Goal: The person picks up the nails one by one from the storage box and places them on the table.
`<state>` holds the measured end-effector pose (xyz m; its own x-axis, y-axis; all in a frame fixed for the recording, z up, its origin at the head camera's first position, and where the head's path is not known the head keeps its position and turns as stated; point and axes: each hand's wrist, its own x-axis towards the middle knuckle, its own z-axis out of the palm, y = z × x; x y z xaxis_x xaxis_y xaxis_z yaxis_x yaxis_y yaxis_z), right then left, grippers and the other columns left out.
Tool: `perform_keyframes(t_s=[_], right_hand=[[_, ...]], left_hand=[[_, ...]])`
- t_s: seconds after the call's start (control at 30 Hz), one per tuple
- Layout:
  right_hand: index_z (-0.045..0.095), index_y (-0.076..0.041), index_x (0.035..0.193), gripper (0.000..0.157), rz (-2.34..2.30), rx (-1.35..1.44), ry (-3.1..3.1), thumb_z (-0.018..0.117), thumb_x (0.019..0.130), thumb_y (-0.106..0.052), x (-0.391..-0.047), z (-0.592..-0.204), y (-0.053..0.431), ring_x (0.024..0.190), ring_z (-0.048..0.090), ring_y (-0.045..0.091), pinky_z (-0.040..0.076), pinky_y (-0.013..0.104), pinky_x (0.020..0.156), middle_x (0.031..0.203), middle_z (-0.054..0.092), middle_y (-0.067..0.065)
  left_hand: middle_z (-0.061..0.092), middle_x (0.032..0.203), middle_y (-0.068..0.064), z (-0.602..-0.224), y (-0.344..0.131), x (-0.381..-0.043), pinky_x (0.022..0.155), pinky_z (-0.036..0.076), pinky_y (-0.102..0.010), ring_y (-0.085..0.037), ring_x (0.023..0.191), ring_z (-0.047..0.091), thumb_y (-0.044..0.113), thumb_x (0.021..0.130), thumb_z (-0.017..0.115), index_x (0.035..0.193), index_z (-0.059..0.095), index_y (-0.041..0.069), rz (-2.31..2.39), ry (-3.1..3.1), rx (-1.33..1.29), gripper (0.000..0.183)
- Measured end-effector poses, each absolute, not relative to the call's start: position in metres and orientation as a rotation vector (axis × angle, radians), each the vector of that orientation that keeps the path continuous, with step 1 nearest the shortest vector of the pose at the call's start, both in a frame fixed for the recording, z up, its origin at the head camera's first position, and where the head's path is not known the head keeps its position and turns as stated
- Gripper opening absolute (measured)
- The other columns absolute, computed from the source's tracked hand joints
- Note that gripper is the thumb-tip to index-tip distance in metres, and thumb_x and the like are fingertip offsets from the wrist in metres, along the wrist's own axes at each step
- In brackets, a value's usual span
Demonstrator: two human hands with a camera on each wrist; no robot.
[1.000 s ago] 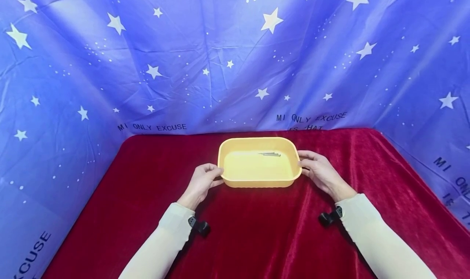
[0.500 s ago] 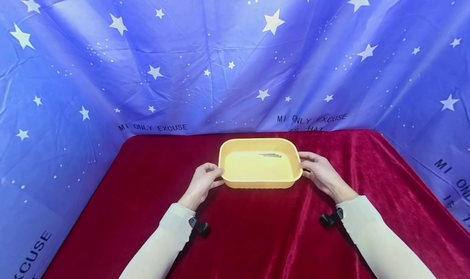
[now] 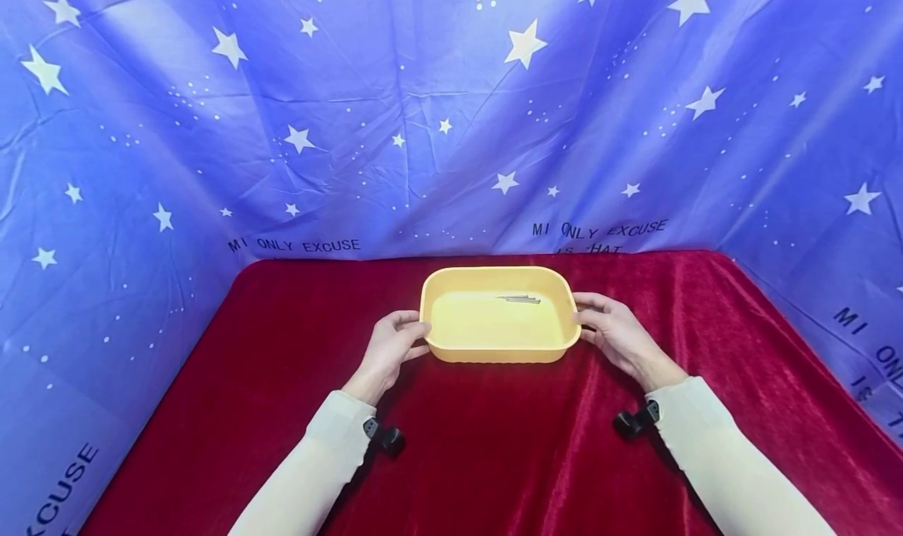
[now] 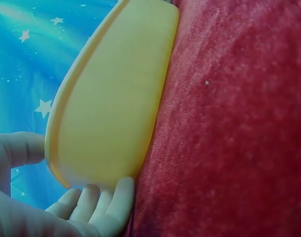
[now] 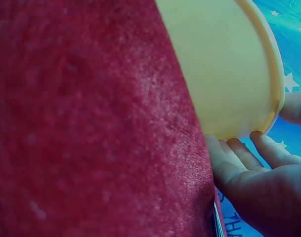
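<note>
A yellow rectangular plastic tub [image 3: 502, 355] with rounded corners sits upright on the red cloth, towards the back of the table. Several thin grey nails [image 3: 520, 298] lie together on its floor, right of the middle near the back wall. My left hand [image 3: 388, 348] holds the tub's left end. In the left wrist view its thumb [image 4: 27, 148] is at the rim and the other fingers touch the outer wall below. At the right end my right hand [image 3: 621, 336] grips the tub likewise, its thumb [image 5: 294, 107] against the rim in the right wrist view.
Red velvet cloth [image 3: 487, 450] covers the table under the tub and both forearms. A blue star-printed curtain [image 3: 353, 74] with black lettering rises along the back and both sides. Each sleeve cuff carries a small black camera [image 3: 386, 436].
</note>
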<state>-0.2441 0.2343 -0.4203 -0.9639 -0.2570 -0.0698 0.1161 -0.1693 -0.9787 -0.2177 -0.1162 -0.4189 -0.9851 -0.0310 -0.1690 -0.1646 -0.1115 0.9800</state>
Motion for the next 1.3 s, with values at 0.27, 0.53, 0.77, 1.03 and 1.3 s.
perform_keyframes(t_s=[0.27, 0.53, 0.77, 1.03, 1.3], right_hand=[[0.032, 0.014, 0.135, 0.050, -2.229, -0.175, 1.858, 0.054, 0.091, 0.004, -0.244, -0.421, 0.235, 0.093, 0.063, 0.018, 0.056, 0.030, 0.083, 0.112, 0.060, 0.010], [0.030, 0.015, 0.137, 0.053, -2.227, -0.172, 1.868, 0.054, 0.091, 0.004, -0.244, -0.423, 0.237, 0.093, 0.063, 0.018, 0.056, 0.030, 0.083, 0.114, 0.060, 0.011], [0.031, 0.014, 0.136, 0.051, -2.213, -0.155, 1.877, 0.053, 0.091, 0.004, -0.246, -0.422, 0.235, 0.094, 0.063, 0.017, 0.055, 0.031, 0.084, 0.117, 0.057, 0.013], [0.031, 0.014, 0.136, 0.051, -2.212, -0.157, 1.870, 0.053, 0.091, 0.003, -0.247, -0.422, 0.235, 0.092, 0.063, 0.015, 0.055, 0.028, 0.082, 0.112, 0.059, 0.009], [0.030, 0.014, 0.136, 0.052, -2.207, -0.144, 1.875, 0.053, 0.091, 0.003, -0.246, -0.422, 0.235, 0.092, 0.063, 0.016, 0.055, 0.029, 0.082, 0.115, 0.057, 0.012]], left_hand=[[0.061, 0.100, -0.017, -0.416, -0.119, -0.219, 0.083, 0.056, -0.039, -0.019, 0.086, 0.064, 0.004, 0.086, 0.065, 0.112, 0.059, -0.009, 2.226, 2.179, -0.207, 0.030], [0.062, 0.102, -0.019, -0.414, -0.121, -0.220, 0.083, 0.056, -0.035, -0.018, 0.085, 0.065, 0.001, 0.083, 0.068, 0.108, 0.061, -0.008, 2.244, 2.221, -0.210, 0.027], [0.061, 0.101, -0.018, -0.412, -0.124, -0.223, 0.087, 0.055, -0.039, -0.018, 0.086, 0.064, -0.001, 0.083, 0.067, 0.110, 0.060, -0.011, 2.283, 2.210, -0.199, 0.029], [0.062, 0.104, -0.018, -0.401, -0.126, -0.227, 0.090, 0.053, -0.043, -0.023, 0.093, 0.064, 0.002, 0.085, 0.066, 0.114, 0.060, -0.011, 2.237, 2.282, -0.201, 0.032], [0.065, 0.103, -0.017, -0.392, -0.124, -0.231, 0.092, 0.051, -0.045, -0.031, 0.096, 0.063, 0.005, 0.085, 0.067, 0.111, 0.063, -0.008, 2.175, 2.351, -0.170, 0.030]])
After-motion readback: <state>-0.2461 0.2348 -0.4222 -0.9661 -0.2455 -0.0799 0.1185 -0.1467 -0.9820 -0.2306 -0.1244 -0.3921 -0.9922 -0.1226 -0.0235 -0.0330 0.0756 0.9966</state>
